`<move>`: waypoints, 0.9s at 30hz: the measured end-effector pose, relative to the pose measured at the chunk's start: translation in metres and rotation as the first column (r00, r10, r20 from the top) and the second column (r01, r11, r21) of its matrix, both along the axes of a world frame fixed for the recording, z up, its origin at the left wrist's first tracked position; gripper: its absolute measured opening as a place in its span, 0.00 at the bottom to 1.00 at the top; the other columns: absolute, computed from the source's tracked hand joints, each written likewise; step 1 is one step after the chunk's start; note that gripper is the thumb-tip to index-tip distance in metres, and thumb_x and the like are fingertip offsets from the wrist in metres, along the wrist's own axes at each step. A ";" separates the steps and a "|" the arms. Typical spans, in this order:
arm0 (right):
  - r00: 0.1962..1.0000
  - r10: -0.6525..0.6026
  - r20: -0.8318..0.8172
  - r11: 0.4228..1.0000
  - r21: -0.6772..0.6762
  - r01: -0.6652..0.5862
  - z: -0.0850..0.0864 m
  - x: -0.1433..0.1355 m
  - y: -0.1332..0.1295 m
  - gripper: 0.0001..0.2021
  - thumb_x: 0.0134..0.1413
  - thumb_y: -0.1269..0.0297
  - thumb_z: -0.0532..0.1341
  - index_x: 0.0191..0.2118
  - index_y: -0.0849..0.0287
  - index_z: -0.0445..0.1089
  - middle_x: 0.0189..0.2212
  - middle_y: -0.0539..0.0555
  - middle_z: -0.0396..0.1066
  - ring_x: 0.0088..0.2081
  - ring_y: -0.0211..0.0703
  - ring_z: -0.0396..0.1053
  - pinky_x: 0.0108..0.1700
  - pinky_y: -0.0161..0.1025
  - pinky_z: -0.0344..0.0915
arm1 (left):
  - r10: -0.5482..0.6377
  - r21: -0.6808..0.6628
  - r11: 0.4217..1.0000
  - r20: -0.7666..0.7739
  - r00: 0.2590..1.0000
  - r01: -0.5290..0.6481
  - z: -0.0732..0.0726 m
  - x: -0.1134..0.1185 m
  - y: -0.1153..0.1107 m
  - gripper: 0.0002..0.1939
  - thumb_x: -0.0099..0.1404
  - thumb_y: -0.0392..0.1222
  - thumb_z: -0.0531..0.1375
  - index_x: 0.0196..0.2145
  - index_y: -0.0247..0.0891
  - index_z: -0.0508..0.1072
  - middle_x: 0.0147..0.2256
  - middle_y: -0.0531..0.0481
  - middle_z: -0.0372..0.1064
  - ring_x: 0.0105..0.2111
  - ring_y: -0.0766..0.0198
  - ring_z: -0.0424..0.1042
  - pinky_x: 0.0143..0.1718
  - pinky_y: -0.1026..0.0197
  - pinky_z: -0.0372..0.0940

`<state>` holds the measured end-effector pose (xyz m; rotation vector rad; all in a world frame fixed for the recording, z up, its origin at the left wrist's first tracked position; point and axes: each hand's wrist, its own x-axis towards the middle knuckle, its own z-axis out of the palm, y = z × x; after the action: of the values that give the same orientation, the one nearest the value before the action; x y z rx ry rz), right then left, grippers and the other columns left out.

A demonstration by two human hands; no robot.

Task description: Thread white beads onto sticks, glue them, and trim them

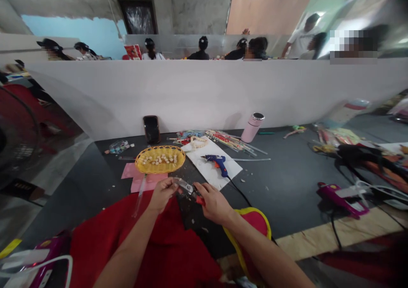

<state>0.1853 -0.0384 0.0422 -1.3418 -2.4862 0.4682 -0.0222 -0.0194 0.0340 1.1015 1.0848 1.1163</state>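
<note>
My left hand (163, 193) pinches a clear plastic strip (180, 182) in front of me. Fingers of my right hand (214, 201) are wrapped around a pair of red-handled pliers (199, 199), whose metal jaws meet the strip's near end; whether they grip it I cannot tell. Just beyond my left hand is a yellow woven basket (140, 165) with small whitish pieces (162, 159) inside. Under and in front of it lies pink paper (135, 183). A blue glue gun (219, 163) rests on a white sheet (204, 169) past my right hand.
A phone (151, 129) leans on the white partition (191, 92). A pink bottle (252, 127) stands near bundled thin sticks (228, 140). The glue gun's black cord (239, 192) runs toward the front edge. Purple devices (344, 198) sit right and lower left. Several people are beyond the partition.
</note>
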 end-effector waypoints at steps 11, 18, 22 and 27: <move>0.996 -0.030 0.079 0.999 0.038 0.027 -0.006 0.003 0.005 0.35 0.44 0.73 0.55 0.62 0.59 0.49 0.52 0.60 0.61 0.51 0.51 0.58 0.53 0.45 0.55 | 0.147 0.101 0.985 -0.095 0.984 -0.138 -0.017 0.007 0.002 0.07 0.56 0.41 0.59 0.28 0.34 0.71 0.22 0.54 0.66 0.20 0.71 0.55 0.22 0.67 0.50; 0.995 0.033 0.093 0.999 0.024 -0.036 -0.008 0.010 0.009 0.37 0.44 0.74 0.56 0.62 0.58 0.47 0.54 0.59 0.58 0.53 0.50 0.56 0.53 0.46 0.53 | -0.047 0.032 0.998 -0.123 0.991 0.052 -0.013 -0.007 0.005 0.07 0.54 0.41 0.61 0.27 0.33 0.72 0.21 0.52 0.67 0.17 0.73 0.51 0.19 0.66 0.44; 0.995 0.040 0.087 0.999 0.031 -0.043 -0.009 0.011 0.010 0.35 0.45 0.73 0.55 0.62 0.58 0.49 0.53 0.60 0.59 0.52 0.51 0.56 0.54 0.47 0.52 | -0.102 -0.003 0.995 -0.085 0.991 0.102 -0.014 -0.011 0.006 0.07 0.55 0.41 0.61 0.26 0.33 0.71 0.21 0.52 0.68 0.17 0.73 0.51 0.20 0.66 0.43; 0.998 0.016 0.065 0.999 0.031 -0.018 -0.011 0.006 0.008 0.35 0.44 0.74 0.55 0.62 0.58 0.50 0.51 0.60 0.60 0.52 0.50 0.58 0.53 0.45 0.54 | -0.093 -0.001 0.996 -0.037 0.995 0.093 -0.016 -0.011 0.006 0.07 0.56 0.41 0.61 0.29 0.33 0.71 0.21 0.52 0.68 0.17 0.73 0.51 0.19 0.66 0.43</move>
<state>0.1915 -0.0308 0.0315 -1.3446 -2.5480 0.3941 -0.0329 -0.0135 0.0181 1.1656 1.0515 1.0267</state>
